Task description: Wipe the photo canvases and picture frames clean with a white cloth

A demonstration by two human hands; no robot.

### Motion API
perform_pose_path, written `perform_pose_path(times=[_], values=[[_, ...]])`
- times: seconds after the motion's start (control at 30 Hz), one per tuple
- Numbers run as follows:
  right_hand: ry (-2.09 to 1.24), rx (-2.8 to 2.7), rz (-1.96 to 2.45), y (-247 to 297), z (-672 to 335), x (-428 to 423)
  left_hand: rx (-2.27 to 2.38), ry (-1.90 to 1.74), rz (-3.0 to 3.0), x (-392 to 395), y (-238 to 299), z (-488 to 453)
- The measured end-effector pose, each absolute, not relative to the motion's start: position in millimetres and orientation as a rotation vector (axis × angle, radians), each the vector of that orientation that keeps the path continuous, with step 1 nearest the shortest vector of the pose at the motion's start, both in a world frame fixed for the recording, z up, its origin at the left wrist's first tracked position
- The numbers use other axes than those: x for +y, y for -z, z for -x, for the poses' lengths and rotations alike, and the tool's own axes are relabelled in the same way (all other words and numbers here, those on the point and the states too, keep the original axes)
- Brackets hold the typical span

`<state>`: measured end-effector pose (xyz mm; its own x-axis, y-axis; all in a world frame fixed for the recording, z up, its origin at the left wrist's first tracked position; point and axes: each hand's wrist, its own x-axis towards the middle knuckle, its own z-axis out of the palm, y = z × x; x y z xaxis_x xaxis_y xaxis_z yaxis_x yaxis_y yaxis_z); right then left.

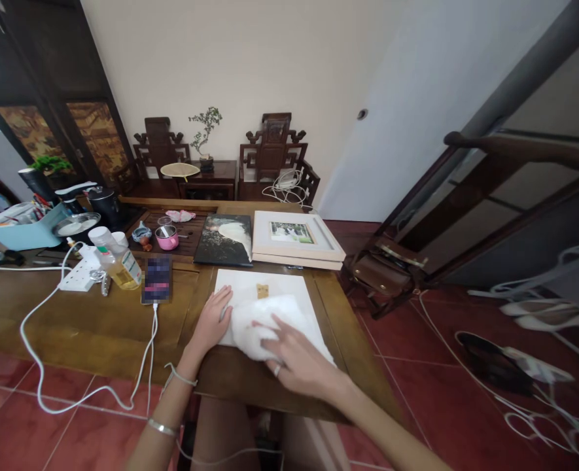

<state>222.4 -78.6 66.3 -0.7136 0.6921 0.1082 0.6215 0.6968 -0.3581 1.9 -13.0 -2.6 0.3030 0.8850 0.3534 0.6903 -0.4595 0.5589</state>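
White cloth [252, 327] under right hand [298, 364]

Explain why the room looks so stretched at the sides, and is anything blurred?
Head view: the wide lens stretches the railing and floor tiles toward the edges; the phone screen is masked by blocky pixels; light is soft and even, without hard shadows; the right hand on the white cloth looks slightly soft.

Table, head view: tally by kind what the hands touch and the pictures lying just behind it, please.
White cloth: 1
White board: 1
White framed photo: 1
Dark print: 1
Total: 4
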Motion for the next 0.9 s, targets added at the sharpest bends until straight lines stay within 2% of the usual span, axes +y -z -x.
perform_pose_path(times=[0.2,0.3,0.43,0.57,0.63,0.73,0.9], values=[[-0.247,-2.521,1.451,-65.1,-210.1,0.4,1.399,-0.959,-2.205,-12.5,2.4,-1.5],[-0.173,-2.502,1.501,-60.9,-184.5,15.1,1.405,-1.039,-2.051,-13.5,-2.9,-1.5],[-0.208,-2.683,1.213,-58.8,-163.1,-11.8,1.435,-1.217,-1.782,-15.9,-13.5,-0.6],[-0.408,-2.834,0.716,-70.7,-176.1,-59.9,1.433,-1.295,-1.712,-17.9,-20.2,-0.2],[-0.507,-2.852,0.638,-80.4,-190.8,-73.9,1.437,-1.266,-1.747,-18.4,-20.4,-1.2],[-0.527,-2.844,0.827,-90.3,-212.6,-69.8,1.406,-1.168,-1.905,-17.8,-16.5,-3.0],[-0.452,-2.619,1.350,-86.0,-222.3,-11.9,1.400,-1.016,-2.112,-13.9,-6.2,-3.8]])
